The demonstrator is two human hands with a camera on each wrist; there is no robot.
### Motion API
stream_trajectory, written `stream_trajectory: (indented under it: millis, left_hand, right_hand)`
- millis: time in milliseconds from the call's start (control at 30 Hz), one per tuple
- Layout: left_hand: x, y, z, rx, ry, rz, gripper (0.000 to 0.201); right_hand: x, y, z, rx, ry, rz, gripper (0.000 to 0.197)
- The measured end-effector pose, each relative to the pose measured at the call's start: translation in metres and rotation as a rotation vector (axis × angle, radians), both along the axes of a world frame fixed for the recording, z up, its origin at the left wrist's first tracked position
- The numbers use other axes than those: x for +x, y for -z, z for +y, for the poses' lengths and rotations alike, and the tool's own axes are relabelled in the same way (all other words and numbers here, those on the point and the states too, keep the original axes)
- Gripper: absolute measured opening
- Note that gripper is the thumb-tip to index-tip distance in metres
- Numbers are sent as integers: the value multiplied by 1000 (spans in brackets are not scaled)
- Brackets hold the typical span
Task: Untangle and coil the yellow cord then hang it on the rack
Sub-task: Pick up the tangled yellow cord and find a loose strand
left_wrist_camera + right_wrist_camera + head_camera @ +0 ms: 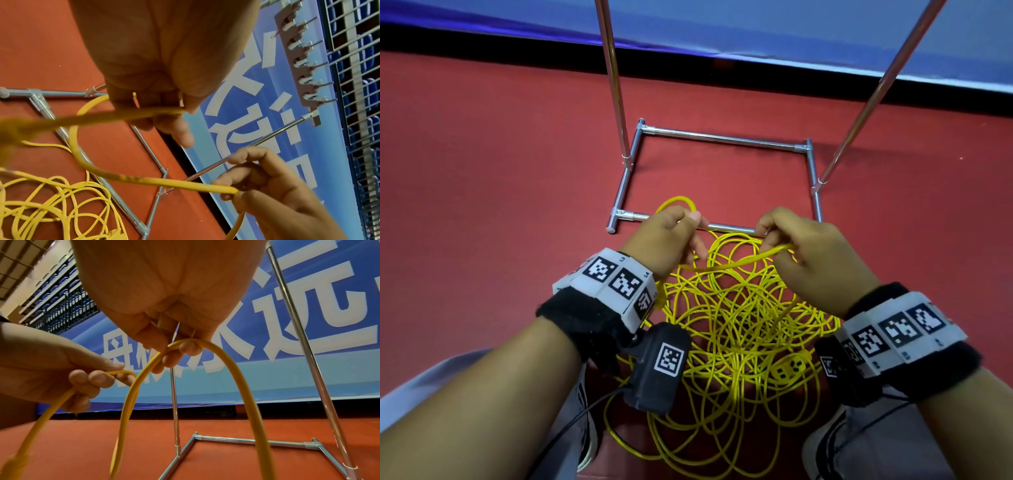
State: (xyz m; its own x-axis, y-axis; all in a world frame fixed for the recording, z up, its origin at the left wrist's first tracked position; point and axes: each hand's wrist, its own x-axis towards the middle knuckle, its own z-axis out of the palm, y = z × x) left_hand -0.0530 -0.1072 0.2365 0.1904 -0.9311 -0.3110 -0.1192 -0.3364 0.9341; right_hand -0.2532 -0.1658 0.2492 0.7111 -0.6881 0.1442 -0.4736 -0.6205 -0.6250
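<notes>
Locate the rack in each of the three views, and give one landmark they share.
Head: the rack stands at upper centre, its base frame on the red floor beyond the hands.
Left wrist: base at left, tilted; hook bar at upper right.
Right wrist: base at lower right, uprights rising behind the cord.
Shared landmark: the blue banner.

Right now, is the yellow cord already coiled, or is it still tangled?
Mostly tangled. The yellow cord lies in a messy heap on the red floor; left hand and right hand hold only one loop.
</notes>
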Motion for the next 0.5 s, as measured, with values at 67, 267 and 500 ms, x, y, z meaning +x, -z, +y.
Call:
stream_trajectory:
  millis: [67, 267, 500]
  left_hand:
    - [-3, 1, 1, 52, 20, 30, 18]
    - [-16, -3, 7, 28, 195, -38, 26]
    - [-20, 1, 11, 18, 285, -152, 20]
  right_hand:
    - [2, 1, 1, -16, -8, 1, 38]
    - [7, 2, 2, 95, -75, -24, 51]
    - [10, -3, 5, 151, -171, -62, 40]
